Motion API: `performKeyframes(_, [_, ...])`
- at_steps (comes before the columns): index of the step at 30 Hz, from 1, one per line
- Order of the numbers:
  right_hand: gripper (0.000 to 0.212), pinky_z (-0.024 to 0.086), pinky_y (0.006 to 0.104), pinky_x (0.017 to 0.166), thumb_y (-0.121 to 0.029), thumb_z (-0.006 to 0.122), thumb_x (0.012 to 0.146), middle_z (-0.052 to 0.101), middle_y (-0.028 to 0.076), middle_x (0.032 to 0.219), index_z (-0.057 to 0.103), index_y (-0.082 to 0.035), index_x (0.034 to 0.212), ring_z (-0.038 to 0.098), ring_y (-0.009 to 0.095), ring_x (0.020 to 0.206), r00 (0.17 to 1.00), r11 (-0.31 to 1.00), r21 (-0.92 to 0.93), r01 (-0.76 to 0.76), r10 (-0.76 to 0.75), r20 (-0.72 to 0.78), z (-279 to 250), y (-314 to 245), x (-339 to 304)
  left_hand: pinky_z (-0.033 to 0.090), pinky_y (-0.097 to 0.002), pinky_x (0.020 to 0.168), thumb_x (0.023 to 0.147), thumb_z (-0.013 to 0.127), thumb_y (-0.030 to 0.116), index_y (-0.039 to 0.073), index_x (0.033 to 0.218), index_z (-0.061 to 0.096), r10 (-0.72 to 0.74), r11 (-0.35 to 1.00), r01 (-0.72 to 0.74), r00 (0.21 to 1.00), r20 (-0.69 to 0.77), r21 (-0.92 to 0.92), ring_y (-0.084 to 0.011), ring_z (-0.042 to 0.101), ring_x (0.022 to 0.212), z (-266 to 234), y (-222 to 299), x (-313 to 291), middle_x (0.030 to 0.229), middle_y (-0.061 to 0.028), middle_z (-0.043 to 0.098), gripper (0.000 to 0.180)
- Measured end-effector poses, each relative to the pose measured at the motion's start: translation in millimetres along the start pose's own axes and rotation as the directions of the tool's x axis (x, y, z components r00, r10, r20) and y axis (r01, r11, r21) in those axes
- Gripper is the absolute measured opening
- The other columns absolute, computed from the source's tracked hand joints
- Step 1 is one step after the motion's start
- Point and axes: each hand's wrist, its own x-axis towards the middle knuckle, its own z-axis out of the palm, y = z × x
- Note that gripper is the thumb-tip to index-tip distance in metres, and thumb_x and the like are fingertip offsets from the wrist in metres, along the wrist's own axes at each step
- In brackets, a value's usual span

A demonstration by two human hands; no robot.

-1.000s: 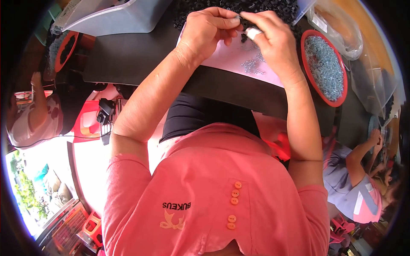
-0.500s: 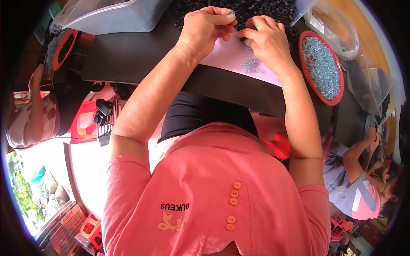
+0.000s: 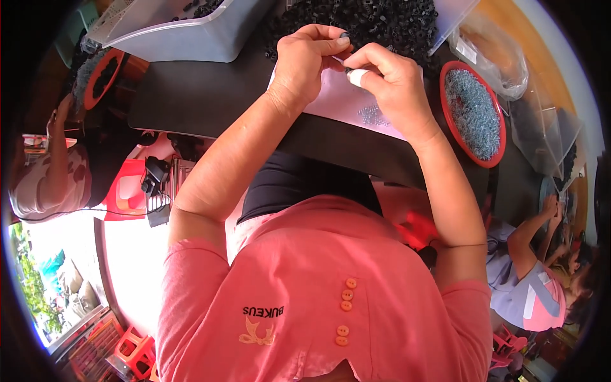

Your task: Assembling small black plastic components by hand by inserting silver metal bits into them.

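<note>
My left hand [image 3: 304, 63] is closed in a pinch above the sheet, with a small dark plastic part [image 3: 344, 36] showing at its thumb tip. Close beside it, my right hand [image 3: 400, 89] pinches thumb and finger together near the left fingers. A white cover wraps one of its fingertips; whatever it grips is too small to make out. Beneath both hands lies a pale pink sheet [image 3: 331, 99], bearing a little cluster of tiny shiny bluish pieces [image 3: 372, 115]. Just beyond the hands spreads a heap of small black plastic parts [image 3: 382, 25].
To the right stands a red oval basin [image 3: 502, 137] full of tiny bluish pieces, beside a clear plastic bag [image 3: 503, 67] and a clear bin [image 3: 541, 137]. A grey bin [image 3: 184, 41] sits at the left of the dark table [image 3: 191, 95]. Other people work at both sides.
My right hand has lifted off the sheet by the small pieces and come toward me and left, meeting the left fingers. The left hand keeps its pinch, shifted slightly nearer.
</note>
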Motion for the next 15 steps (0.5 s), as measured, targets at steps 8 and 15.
performKeyframes(8, [0.018,0.046,0.0232,0.068,0.0,0.06,0.086,0.068,0.003,0.084,0.071,-0.001,0.1,0.058,0.008,0.075,0.985,0.997,0.083,0.001,0.013,-0.172,-15,13,25,0.052,-0.0297,0.066,0.091,0.064,0.0,-0.008,0.103,0.065,0.008,0.994,-0.013,0.999,0.047,0.106,-0.02,0.065,0.076,5,3,-3,0.09,-0.0118,0.066,0.015])
performKeyframes(15, [0.023,0.048,0.0246,0.083,-0.001,0.056,0.088,0.068,0.004,0.096,0.07,0.002,0.107,0.061,0.009,0.089,0.991,0.956,0.278,-0.091,0.113,-0.066,-19,22,32,0.052,-0.0289,0.062,0.09,0.065,0.0,-0.007,0.102,0.066,0.016,0.984,-0.033,0.995,0.095,0.177,-0.0188,0.066,0.075,5,4,-4,0.089,-0.0117,0.068,0.014])
